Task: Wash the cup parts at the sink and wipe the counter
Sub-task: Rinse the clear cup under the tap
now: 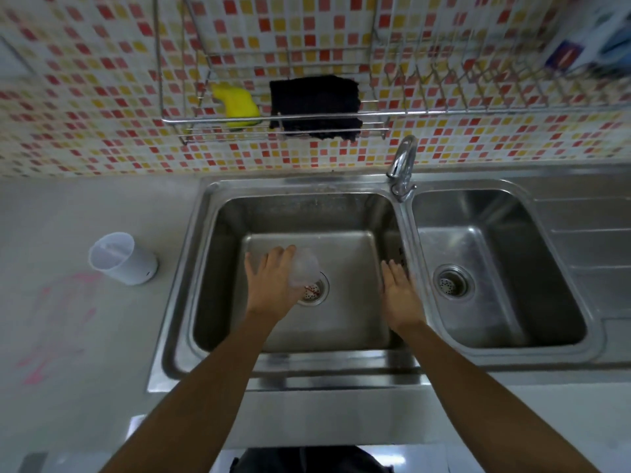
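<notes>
My left hand [269, 281] holds a clear plastic cup part [304, 269] low inside the left sink basin [225, 233], just above the drain strainer [313, 292]. The part is blurred and see-through. My right hand [401, 295] hovers with straight fingers at the right side of the same basin, holding nothing. A white cup [123, 258] stands upright on the grey counter [68, 216] left of the sink. Pink smears [61, 319] stain the counter in front of that cup.
The faucet [403, 165] rises between the two basins, with no water visible. The right basin [478, 240] has its own drain. A wall rack [341, 112] holds a yellow sponge [235, 104] and a black cloth [316, 105]. A dish rack [495, 83] hangs at the right.
</notes>
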`<state>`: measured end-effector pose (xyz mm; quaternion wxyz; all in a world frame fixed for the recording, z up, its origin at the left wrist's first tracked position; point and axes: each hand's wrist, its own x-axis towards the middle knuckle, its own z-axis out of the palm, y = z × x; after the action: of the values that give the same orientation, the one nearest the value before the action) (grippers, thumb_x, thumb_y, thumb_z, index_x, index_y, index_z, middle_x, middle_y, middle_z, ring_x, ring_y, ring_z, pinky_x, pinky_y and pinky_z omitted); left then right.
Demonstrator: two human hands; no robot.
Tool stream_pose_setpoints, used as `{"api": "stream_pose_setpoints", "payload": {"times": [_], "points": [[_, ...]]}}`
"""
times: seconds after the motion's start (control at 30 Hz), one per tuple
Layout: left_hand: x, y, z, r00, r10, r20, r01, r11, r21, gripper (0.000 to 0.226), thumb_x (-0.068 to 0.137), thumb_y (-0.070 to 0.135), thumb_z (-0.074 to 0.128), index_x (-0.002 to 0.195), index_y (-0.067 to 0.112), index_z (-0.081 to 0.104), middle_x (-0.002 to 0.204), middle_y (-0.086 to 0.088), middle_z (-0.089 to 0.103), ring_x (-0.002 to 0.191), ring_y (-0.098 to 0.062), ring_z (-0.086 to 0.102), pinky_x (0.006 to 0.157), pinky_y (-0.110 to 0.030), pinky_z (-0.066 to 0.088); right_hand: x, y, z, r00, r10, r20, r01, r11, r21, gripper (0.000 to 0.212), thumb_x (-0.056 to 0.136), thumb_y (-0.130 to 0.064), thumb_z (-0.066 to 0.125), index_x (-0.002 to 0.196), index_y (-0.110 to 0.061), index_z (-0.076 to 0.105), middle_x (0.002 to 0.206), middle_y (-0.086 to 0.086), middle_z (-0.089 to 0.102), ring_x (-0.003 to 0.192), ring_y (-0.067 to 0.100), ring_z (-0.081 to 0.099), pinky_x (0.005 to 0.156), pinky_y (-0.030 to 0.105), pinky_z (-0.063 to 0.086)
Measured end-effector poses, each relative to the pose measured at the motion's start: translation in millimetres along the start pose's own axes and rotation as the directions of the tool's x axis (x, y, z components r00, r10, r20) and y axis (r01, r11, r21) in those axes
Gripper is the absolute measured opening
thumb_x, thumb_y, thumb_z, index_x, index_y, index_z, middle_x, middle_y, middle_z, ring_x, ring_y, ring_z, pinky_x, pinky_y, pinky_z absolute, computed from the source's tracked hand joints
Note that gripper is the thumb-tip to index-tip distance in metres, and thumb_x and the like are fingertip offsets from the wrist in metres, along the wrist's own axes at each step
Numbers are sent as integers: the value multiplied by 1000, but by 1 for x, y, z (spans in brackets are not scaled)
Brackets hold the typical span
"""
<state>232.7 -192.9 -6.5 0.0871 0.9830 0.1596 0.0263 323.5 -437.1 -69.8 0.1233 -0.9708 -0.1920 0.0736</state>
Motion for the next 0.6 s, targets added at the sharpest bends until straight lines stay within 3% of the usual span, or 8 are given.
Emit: {"api": "stream_pose_setpoints", "payload": {"times": [0.13,0.3,0.47,0.6], "points": [[-13,-11,-9,998,-66,-6,65,994,-87,80,74,47,67,140,24,30,138,-2,42,130,-26,39,114,-56,9,-18,-28,2,999,-37,40,32,994,102,54,101,-26,37,151,-19,17,160,8,14,148,26,8,120,40,3],[-24,-27,-22,991,-126,-45,117,979,-166,81,69,52,71,136,23,37,134,-3,48,126,-26,42,114,-52,21,-22,-65,-12,998,-52,-29,58,959,276,52,99,-26,45,148,-20,30,156,9,25,144,29,21,117,41,24],[-19,-42,-37,985,-151,-84,130,968,-216,84,68,58,71,136,24,37,133,-3,50,124,-26,44,110,-49,28,-4,-122,-69,944,-155,-291,262,887,379,43,97,-19,50,140,-15,45,139,8,48,127,22,45,107,29,35],[-4,-54,-59,979,-165,-120,130,958,-257,88,64,58,75,136,23,38,133,-3,51,123,-26,46,107,-48,33,17,-186,-140,801,-209,-561,471,799,374,36,97,-17,50,132,-12,54,126,5,55,117,16,50,100,23,38]]}}
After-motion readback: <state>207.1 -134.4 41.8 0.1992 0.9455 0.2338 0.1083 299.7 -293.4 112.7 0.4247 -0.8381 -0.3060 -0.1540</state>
